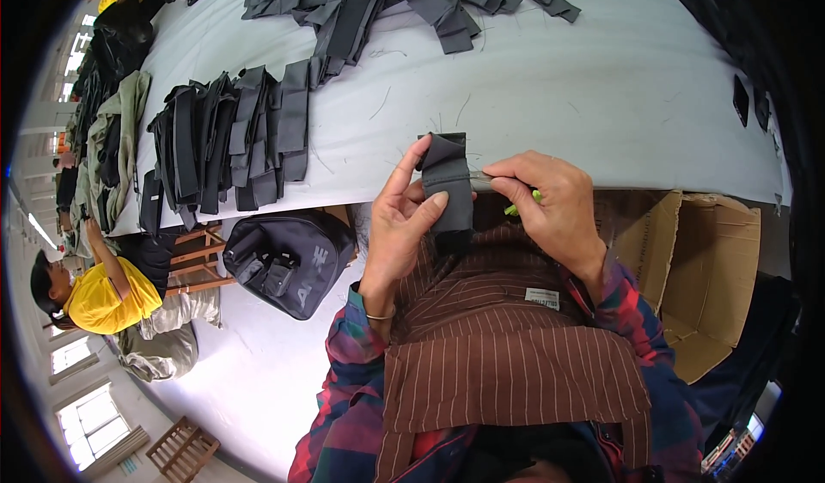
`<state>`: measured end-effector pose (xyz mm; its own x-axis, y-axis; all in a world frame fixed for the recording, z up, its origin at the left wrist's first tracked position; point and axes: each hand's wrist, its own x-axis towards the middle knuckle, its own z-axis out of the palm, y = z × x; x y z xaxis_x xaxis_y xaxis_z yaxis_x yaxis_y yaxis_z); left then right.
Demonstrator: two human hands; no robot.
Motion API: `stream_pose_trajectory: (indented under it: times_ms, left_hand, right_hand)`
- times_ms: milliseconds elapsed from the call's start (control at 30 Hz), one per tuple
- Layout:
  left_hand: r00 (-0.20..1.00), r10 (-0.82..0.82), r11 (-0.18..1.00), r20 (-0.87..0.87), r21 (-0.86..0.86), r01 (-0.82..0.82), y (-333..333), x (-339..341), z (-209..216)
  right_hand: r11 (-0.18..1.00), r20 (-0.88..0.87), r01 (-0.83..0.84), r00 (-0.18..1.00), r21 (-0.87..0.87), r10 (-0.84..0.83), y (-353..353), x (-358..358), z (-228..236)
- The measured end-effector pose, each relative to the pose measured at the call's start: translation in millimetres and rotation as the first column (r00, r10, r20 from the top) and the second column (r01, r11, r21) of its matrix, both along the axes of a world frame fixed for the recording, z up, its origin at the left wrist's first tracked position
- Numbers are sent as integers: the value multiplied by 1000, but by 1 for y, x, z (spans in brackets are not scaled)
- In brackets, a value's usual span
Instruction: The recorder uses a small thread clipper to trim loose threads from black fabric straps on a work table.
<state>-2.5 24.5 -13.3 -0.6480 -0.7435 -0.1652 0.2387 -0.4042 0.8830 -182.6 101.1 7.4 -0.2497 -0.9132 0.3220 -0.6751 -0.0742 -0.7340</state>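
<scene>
Over the table's near edge, my left hand is closed on a dark grey fabric strip, with the thumb on its face and the fingers behind. A stitched seam crosses the strip near its middle. From the right, my right hand pinches a small thin-tipped metal tool whose point meets the strip's edge at the seam. A bright green part shows under that hand's fingers; my grip hides the rest of the tool, so its exact kind is unclear.
Stacked dark grey strips lie on the pale table at left, with a loose heap farther back. A cardboard box stands at right. Below the table is a black bag. A person in yellow works at far left.
</scene>
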Motion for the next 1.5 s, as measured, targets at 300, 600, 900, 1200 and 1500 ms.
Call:
stream_pose_trajectory:
  times_ms: [300, 600, 900, 1200, 1500]
  left_hand:
    - [1000, 1, 1000, -3, -7, -1, 0, -1, 0]
    - [1000, 6, 1000, 2, -8, -6, 0, -1, -1]
    - [1000, -7, 1000, 8, 0, 7, 2, -1, -1]
    - [998, -24, 990, -55, 137, 31, 3, -2, 1]
    - [985, -104, 994, 136, 0, 105, 10, -2, 14]
  right_hand:
    - [999, -93, 19, 995, -34, -22, 0, 0, 1]
    - [999, -153, 22, 988, -30, -26, -1, 0, 1]
    - [998, -143, 8, 990, -66, -18, -3, 3, -3]
    - [993, 319, 99, 945, -72, -71, -10, 6, -6]
    - [996, -28, -86, 996, 30, 87, -24, -3, -7]
